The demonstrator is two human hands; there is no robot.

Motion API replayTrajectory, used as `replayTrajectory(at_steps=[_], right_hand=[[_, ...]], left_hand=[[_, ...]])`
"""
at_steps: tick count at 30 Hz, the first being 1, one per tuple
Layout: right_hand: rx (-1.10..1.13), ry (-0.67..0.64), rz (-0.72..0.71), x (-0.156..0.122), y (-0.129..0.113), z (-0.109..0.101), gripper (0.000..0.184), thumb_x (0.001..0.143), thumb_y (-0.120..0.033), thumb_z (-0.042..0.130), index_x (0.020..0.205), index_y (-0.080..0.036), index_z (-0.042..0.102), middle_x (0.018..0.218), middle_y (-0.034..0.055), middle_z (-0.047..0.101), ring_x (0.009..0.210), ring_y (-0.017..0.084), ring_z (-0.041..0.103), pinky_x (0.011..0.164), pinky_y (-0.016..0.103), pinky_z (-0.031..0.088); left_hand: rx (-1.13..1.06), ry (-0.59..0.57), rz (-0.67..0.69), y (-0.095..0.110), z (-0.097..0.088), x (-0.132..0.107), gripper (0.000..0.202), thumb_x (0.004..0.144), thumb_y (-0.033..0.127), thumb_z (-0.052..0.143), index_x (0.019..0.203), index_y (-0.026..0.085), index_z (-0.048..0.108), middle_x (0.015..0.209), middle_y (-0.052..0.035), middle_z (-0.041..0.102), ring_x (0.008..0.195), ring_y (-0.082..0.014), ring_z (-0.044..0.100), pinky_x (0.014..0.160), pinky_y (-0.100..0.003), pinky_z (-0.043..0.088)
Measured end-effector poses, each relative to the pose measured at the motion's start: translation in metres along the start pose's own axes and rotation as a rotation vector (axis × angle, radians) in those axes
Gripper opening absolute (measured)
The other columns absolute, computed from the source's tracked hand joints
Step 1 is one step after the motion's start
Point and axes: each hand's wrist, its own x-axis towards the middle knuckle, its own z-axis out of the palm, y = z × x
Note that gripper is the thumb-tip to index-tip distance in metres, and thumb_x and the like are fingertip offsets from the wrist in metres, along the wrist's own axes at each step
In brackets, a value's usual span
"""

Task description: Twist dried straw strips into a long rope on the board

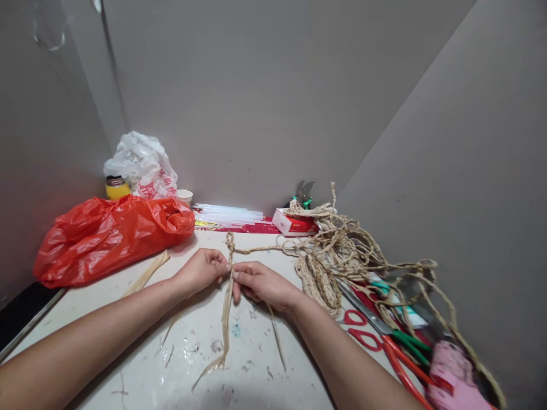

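Fibre cord (pixel 231 256), pinched between the two hands, with its long axis running fore and aft through the grip. Left hand (pixel 204 269): thumb and fingertips drawn together on the cord from its left flank. Right hand (pixel 262 282): thumb and forefinger closed on it from the right, slightly nearer the wearer; the two sets of fingertips meet or lie just beside each other, so that neither hand is clearly closer to the cord. Just beyond the grip, the worked part ends in a knotted loop (pixel 230 238), beside which a thin rope (pixel 260 249) leads off rightward to a rope pile (pixel 342 245). On the near side of the grip, flat strips (pixel 226 330) trail toward the wearer over the white tabletop (pixel 256 378); how many strands lie within the fingers cannot be told. Well left of the grip rests a red plastic bag (pixel 119 239); well right of it lie red-handled scissors (pixel 362 331)
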Motion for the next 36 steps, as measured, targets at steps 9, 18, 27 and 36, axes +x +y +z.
replayTrajectory(at_steps=[9,18,27,36], right_hand=[[-0.392,0.233,0.029,-0.001,-0.007,0.011,0.029,0.083,-0.029,0.050,0.056,-0.018,0.047,0.042,-0.0042,0.047,0.039,0.007,0.038,0.041,0.019,0.027],[0.094,0.131,0.169,0.000,-0.012,0.014,0.021,0.078,-0.028,0.050,0.061,-0.016,0.052,0.037,-0.0084,0.038,0.031,0.004,0.020,0.031,0.019,0.010],[0.215,0.041,0.176,0.000,-0.008,0.005,0.027,0.078,-0.039,0.054,0.065,-0.016,0.055,0.037,-0.0088,0.037,0.032,0.004,0.018,0.030,0.018,0.009],[-0.229,0.420,0.071,0.005,-0.009,0.028,0.025,0.069,-0.016,0.050,0.046,-0.016,0.041,0.039,-0.0077,0.032,0.037,0.003,0.024,0.037,0.019,0.015]], left_hand=[[0.096,0.044,-0.055,0.004,0.000,-0.001,0.016,0.063,0.030,0.059,0.062,0.014,0.056,0.049,0.0053,0.046,0.047,-0.0070,0.034,0.048,-0.021,0.024],[0.078,0.050,-0.040,0.006,0.001,-0.002,0.013,0.063,0.028,0.056,0.061,0.015,0.053,0.049,0.0040,0.050,0.045,-0.0071,0.037,0.047,-0.020,0.026],[0.193,0.024,0.027,0.004,-0.002,0.000,0.012,0.063,0.025,0.051,0.061,0.014,0.054,0.053,0.0029,0.052,0.048,-0.0078,0.039,0.048,-0.020,0.028],[-0.001,0.024,-0.102,0.004,0.004,-0.003,0.005,0.063,0.018,0.051,0.059,0.015,0.050,0.042,0.0080,0.040,0.039,-0.0041,0.027,0.044,-0.019,0.019]])
